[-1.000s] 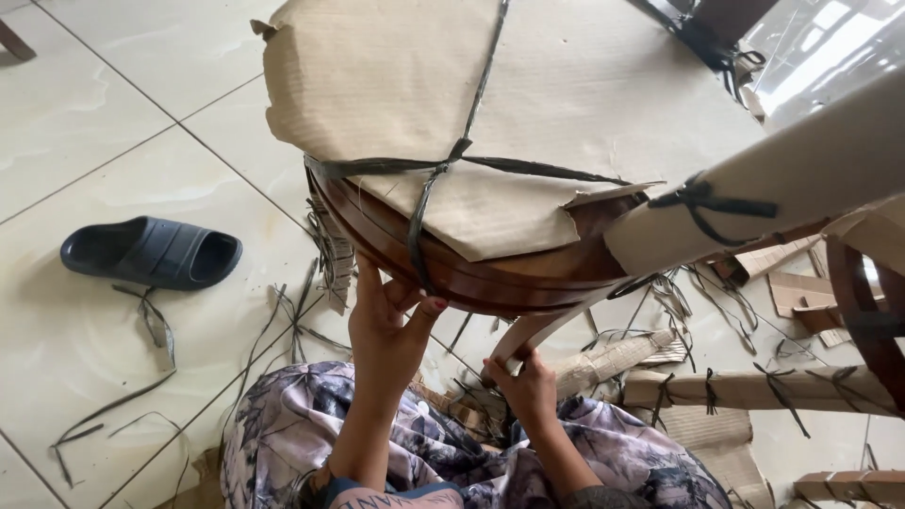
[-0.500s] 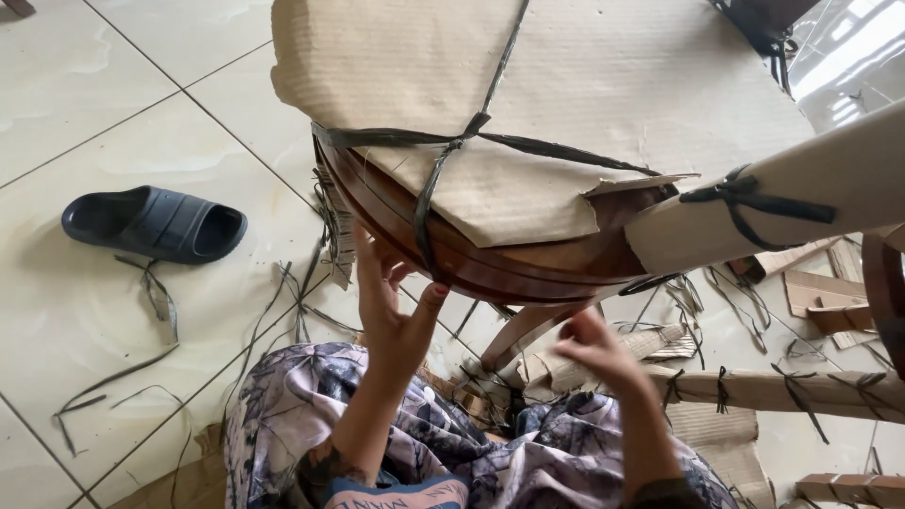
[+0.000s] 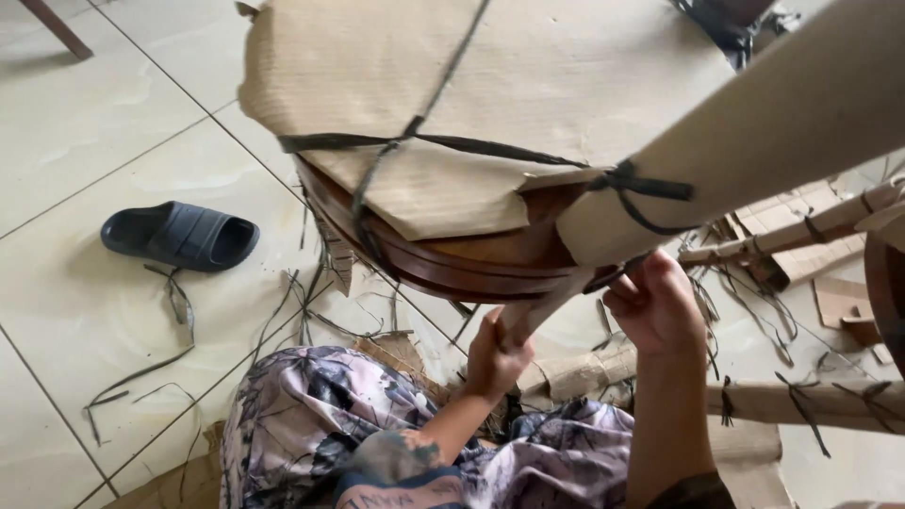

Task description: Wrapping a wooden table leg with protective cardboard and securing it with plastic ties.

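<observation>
Nearest the camera, patterned cloth covers the person's lap as they sit on the tiled floor. Just above it the left hand is curled tight around a wooden strut under the chair, fingers closed on it. The right hand is raised beside it, fingers bent in against the underside of the wooden chair, where a cardboard-wrapped leg meets the rounded seat rim; whether it truly grips anything there I cannot tell.

The chair is tipped over the lap, held off the floor, its seat covered by a cardboard sheet bound with dark straps. It looks like solid wood, so likely heavy and stiff, while the cardboard is soft and liable to slip or tear; the bare rim and strut seem the surest places to hold.

Further out on the floor lie one dark slipper toward the left edge, many loose cut straps, and at the right at least two more wrapped pieces, with cardboard scraps beyond.
</observation>
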